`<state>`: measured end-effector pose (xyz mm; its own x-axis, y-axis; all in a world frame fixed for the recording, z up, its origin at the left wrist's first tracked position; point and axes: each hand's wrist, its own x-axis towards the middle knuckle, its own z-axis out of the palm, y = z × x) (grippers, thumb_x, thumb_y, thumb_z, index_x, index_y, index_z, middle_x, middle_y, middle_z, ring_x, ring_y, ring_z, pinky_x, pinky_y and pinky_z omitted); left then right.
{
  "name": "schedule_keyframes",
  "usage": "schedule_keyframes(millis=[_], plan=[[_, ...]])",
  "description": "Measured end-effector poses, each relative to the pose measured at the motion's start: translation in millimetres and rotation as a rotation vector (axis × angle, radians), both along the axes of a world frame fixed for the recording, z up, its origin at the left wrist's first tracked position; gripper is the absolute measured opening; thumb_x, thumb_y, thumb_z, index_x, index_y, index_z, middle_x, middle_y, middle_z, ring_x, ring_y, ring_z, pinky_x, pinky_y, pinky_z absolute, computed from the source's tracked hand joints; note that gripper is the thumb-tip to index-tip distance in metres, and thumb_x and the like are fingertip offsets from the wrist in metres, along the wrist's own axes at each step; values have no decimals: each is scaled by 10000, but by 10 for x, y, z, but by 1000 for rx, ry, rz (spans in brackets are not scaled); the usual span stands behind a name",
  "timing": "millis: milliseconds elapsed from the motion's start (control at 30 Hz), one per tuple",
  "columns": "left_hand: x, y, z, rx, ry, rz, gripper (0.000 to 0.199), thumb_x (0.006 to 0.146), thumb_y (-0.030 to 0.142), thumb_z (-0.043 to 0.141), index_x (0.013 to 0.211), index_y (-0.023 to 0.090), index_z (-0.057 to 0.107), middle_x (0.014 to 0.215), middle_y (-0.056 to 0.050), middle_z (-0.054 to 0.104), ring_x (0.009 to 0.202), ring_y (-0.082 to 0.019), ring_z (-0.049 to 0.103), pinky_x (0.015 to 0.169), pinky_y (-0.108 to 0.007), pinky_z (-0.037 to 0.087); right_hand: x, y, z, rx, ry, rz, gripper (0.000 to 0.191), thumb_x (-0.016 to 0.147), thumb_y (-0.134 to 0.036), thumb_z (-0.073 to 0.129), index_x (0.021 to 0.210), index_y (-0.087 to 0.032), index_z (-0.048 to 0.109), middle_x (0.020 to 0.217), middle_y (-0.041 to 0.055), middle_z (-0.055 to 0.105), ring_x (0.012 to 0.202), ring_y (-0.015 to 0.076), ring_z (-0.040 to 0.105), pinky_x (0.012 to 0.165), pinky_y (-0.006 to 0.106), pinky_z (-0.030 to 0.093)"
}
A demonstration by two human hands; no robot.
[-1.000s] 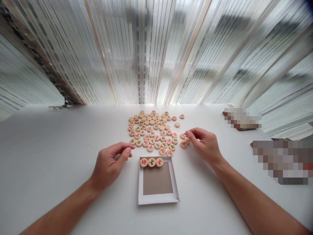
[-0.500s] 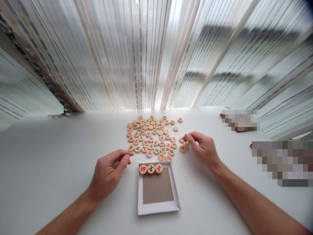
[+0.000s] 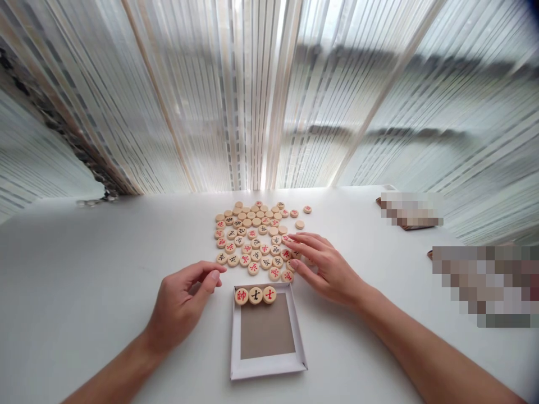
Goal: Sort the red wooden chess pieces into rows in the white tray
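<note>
Round wooden pieces [image 3: 255, 243], some with red or black characters and some blank side up, lie spread over the white table. Nearer me is an open white box tray [image 3: 269, 368] with a brown inner floor. Along its far edge three pieces sit in a row: a red one [image 3: 241, 296], a black one [image 3: 255, 295] and another red one [image 3: 269, 294]. My right hand [image 3: 322, 261] has its fingers spread over the right side of the pieces and hides some. Left of the tray, my left hand [image 3: 189, 294] rests with fingers curled, thumb and index apart, holding nothing.
Two blurred-out objects lie at the right, one farther back [image 3: 410, 210] and one nearer [image 3: 484, 286]. A striped curtain [image 3: 252, 95] hangs behind the table [image 3: 101, 269]. A dark chain [image 3: 107, 191] reaches the table's back left.
My right hand has moved left over the pieces and its fingers have spread. My left hand has hardly moved. The view has shifted slightly.
</note>
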<state>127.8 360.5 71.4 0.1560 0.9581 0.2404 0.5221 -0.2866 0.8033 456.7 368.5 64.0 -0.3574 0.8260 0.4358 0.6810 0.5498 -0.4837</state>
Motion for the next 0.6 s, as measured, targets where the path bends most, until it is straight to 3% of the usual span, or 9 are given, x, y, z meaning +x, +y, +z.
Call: schedule_keyframes(millis=[133,333,600], plan=[[-2,-1,-12,-6,3,3,290,984,441,645,959,204,811,763,-21,774,692,-182,727,651,-246,563,19,30,-24,-16,-137,-42,426,1100,-393,513,1451,-210,673,1547,177,606,1444,366,549,1174,595,478],[-6,23,16,20,37,46,297,994,444,628,981,203,800,828,-34,798,766,-209,758,733,-288,588,80,68,-61,-52,-118,-112,420,1123,-422,465,1414,-223,694,1519,170,630,1449,356,553,1170,579,496],[-83,158,37,300,334,-50,275,1033,296,568,1155,196,793,1206,-113,791,1141,-272,733,1038,-413,568,37,1,-43,-32,-158,40,435,1108,-418,506,1486,-260,653,1567,115,616,1500,377,514,1203,620,468]])
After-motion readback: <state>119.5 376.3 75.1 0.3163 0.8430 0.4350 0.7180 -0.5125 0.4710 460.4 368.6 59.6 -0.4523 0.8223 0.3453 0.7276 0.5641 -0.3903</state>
